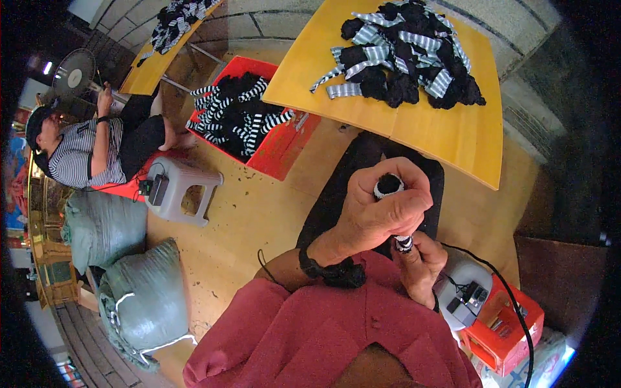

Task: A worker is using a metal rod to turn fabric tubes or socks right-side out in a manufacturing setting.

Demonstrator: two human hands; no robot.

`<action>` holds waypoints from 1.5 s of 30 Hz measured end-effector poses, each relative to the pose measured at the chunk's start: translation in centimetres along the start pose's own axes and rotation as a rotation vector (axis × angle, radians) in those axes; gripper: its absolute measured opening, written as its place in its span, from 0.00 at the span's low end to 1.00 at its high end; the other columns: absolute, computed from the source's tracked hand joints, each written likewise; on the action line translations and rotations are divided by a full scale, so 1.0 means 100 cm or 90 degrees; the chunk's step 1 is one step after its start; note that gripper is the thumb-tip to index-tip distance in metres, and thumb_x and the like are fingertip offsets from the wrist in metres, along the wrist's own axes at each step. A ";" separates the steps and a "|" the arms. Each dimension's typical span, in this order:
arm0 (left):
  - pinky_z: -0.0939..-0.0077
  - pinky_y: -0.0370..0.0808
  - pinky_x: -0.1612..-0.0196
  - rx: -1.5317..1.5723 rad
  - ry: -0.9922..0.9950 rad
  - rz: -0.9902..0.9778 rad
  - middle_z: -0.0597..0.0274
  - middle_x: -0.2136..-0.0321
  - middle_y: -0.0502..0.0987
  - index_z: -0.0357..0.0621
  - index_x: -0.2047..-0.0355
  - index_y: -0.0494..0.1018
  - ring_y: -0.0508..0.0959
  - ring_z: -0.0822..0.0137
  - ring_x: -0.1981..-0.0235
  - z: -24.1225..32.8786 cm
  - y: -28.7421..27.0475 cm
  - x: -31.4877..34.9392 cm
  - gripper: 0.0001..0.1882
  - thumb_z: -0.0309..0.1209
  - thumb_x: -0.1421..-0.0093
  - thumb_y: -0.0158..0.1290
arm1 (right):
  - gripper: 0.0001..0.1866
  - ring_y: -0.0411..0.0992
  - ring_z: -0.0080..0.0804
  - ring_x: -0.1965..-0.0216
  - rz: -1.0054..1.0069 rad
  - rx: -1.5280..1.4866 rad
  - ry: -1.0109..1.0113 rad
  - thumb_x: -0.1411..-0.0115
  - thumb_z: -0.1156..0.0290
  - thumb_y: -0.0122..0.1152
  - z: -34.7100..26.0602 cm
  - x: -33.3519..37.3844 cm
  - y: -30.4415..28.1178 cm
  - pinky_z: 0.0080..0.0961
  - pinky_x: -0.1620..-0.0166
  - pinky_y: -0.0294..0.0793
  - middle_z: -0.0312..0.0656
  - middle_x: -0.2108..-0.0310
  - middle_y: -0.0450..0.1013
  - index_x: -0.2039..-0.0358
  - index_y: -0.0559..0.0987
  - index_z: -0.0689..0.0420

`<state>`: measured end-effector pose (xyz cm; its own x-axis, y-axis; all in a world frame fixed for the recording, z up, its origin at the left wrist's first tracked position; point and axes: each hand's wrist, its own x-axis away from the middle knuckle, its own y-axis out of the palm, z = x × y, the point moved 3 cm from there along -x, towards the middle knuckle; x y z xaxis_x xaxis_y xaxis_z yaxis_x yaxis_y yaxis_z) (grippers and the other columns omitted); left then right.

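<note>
In front of my chest, a black-and-white striped knit piece (390, 187) is bunched in my hands. My left hand (381, 210) curls around its upper part, thumb and forefinger ringing a round white edge with a black centre. Just below, my right hand (424, 266) pinches the striped lower end (403, 244). Most of the piece is hidden by my fingers, so its kind is unclear. Beyond my hands, a heap of striped pieces with black fluffy parts (404, 55) lies on the yellow table (453, 139).
Left of the table, a red bin (278, 155) holds many striped pieces. A person (90, 152) sits at the left near a grey stool (187, 191), a fan (74, 72) and stuffed green sacks (145, 297). At my right are a red crate (517, 330) and a black cable (517, 304).
</note>
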<state>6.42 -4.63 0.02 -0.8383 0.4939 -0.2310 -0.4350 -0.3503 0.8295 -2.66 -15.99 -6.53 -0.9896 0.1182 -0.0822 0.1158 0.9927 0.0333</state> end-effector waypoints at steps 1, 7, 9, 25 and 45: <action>0.84 0.57 0.85 -0.036 0.011 0.015 0.69 0.86 0.64 0.36 0.70 0.67 0.61 0.81 0.87 0.001 0.001 0.001 0.06 0.26 0.43 0.51 | 0.08 0.62 0.17 0.84 0.000 -0.002 0.000 0.44 0.71 0.56 -0.004 -0.001 0.002 0.15 0.81 0.58 0.34 0.82 0.69 0.71 0.76 0.65; 0.85 0.57 0.85 -0.020 -0.045 0.035 0.70 0.87 0.63 0.36 0.70 0.67 0.60 0.81 0.88 -0.013 -0.006 0.004 0.09 0.31 0.40 0.49 | 0.10 0.58 0.16 0.85 -0.022 -0.252 0.170 0.43 0.70 0.55 0.002 0.000 0.004 0.14 0.81 0.56 0.34 0.82 0.67 0.69 0.75 0.65; 0.84 0.57 0.86 -0.035 0.039 -0.022 0.69 0.88 0.62 0.38 0.72 0.66 0.59 0.80 0.89 0.007 0.000 -0.004 0.09 0.32 0.40 0.49 | 0.08 0.67 0.19 0.80 0.005 0.101 0.037 0.47 0.74 0.59 -0.002 0.003 -0.007 0.19 0.76 0.66 0.37 0.81 0.72 0.68 0.76 0.66; 0.81 0.56 0.83 -0.167 -0.118 0.061 0.68 0.89 0.59 0.45 0.84 0.58 0.58 0.76 0.87 -0.005 -0.008 0.010 0.22 0.44 0.38 0.42 | 0.08 0.63 0.15 0.82 -0.034 -0.043 0.048 0.42 0.69 0.55 0.002 -0.013 0.010 0.12 0.79 0.58 0.30 0.82 0.68 0.70 0.76 0.61; 0.83 0.55 0.87 0.060 0.056 0.050 0.66 0.87 0.60 0.43 0.68 0.64 0.55 0.78 0.91 0.025 -0.017 0.004 0.21 0.49 0.36 0.34 | 0.08 0.73 0.38 0.80 0.049 0.326 -0.169 0.54 0.82 0.58 -0.013 0.002 0.011 0.25 0.76 0.70 0.48 0.79 0.72 0.70 0.76 0.66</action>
<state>7.61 -1.86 -0.23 -0.8959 0.3951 -0.2033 -0.3374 -0.3072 0.8898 -2.85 -14.93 -5.23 -0.9288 0.1269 -0.3483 0.2792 0.8576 -0.4320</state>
